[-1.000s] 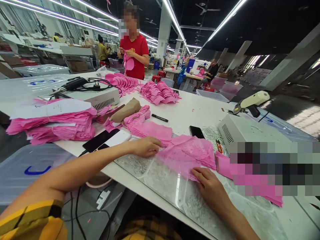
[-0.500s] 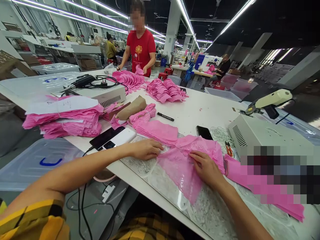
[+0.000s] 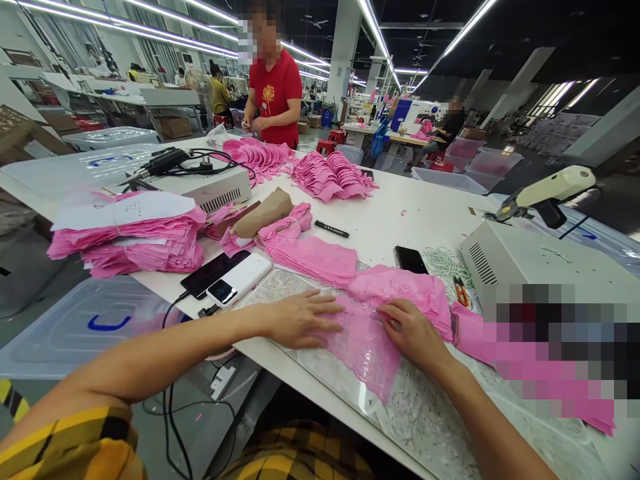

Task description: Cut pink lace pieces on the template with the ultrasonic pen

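A sheer pink lace fabric piece (image 3: 367,353) lies on a clear-covered, grey patterned mat (image 3: 295,360) before me. My left hand (image 3: 303,319) rests on its left edge, palm down with fingers spread. My right hand (image 3: 413,333) is at its upper right edge, the fingers bent and the thumb close to the index finger, pinching the lace. Just beyond the lace lies a stack of pink lace pieces (image 3: 410,290). A stack of plain pink fabric (image 3: 315,257) stands behind my left hand, and a long pink strip stack (image 3: 470,330) lies right of my right hand.
A white power bank (image 3: 250,275) and dark phone (image 3: 210,273) lie left; another phone (image 3: 411,260), orange-handled snips (image 3: 461,291) and a marker (image 3: 332,229) lie beyond. Machine boxes (image 3: 530,260) stand right and back left. A co-worker in red (image 3: 275,100) stands across the table.
My left hand has spread its fingers and slid slightly right and down onto the lace. The lace lies flatter. My right hand stays nearly in place. The co-worker has brought both hands together.
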Motion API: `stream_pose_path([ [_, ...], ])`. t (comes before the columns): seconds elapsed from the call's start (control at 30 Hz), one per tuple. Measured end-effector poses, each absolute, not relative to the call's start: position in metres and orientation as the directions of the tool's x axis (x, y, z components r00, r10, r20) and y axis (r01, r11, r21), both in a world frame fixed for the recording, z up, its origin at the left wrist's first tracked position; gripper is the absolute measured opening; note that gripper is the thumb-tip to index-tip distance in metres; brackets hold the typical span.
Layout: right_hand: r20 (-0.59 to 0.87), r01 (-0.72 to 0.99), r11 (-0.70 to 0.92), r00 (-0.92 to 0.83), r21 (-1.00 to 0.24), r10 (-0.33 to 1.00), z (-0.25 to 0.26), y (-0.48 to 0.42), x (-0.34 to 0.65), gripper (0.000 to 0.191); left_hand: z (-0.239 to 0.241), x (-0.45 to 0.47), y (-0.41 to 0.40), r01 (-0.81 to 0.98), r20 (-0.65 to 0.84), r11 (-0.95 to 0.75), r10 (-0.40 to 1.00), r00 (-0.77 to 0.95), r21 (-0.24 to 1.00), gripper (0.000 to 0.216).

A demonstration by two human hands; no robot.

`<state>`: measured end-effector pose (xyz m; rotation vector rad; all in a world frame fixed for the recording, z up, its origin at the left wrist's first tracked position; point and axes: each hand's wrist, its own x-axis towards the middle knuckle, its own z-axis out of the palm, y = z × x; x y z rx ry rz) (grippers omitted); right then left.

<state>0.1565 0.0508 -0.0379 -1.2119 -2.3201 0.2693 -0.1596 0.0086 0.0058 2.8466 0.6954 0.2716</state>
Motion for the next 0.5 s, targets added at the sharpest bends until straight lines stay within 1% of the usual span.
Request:
stream_pose_path([
  [0.1, 0.316, 0.692, 0.583, -0.490, -0.427, 0.813, -0.036, 0.052, 0.151, 0.019, 0.002, -0.156, 0.000, 0.445, 0.072, -0.865, 0.472, 0.879, 0.232, 0.041],
  [0.17, 0.304, 0.686, 0.567, -0.478, -0.456, 0.824, -0.034, 0.053, 0.149, 0.020, 0.004, -0.159, -0.003, 0.463, 0.078, -0.855, 0.491, 0.868, 0.231, 0.033],
  [0.27, 0.296, 0.680, 0.527, -0.437, -0.509, 0.849, -0.029, 0.056, 0.148, 0.024, 0.011, -0.158, 0.002, 0.512, 0.085, -0.825, 0.543, 0.835, 0.240, 0.019],
  [0.33, 0.293, 0.673, 0.503, -0.409, -0.543, 0.864, -0.027, 0.059, 0.147, 0.026, 0.014, -0.149, 0.010, 0.565, 0.091, -0.787, 0.599, 0.795, 0.246, 0.018],
  [0.4, 0.291, 0.665, 0.483, -0.387, -0.569, 0.875, -0.024, 0.062, 0.145, 0.027, 0.014, -0.131, 0.020, 0.637, 0.115, -0.732, 0.673, 0.731, 0.241, 0.022],
  [0.5, 0.291, 0.660, 0.465, -0.364, -0.590, 0.885, -0.021, 0.067, 0.143, 0.028, 0.011, -0.097, 0.036, 0.734, 0.153, -0.638, 0.770, 0.620, 0.233, 0.045],
])
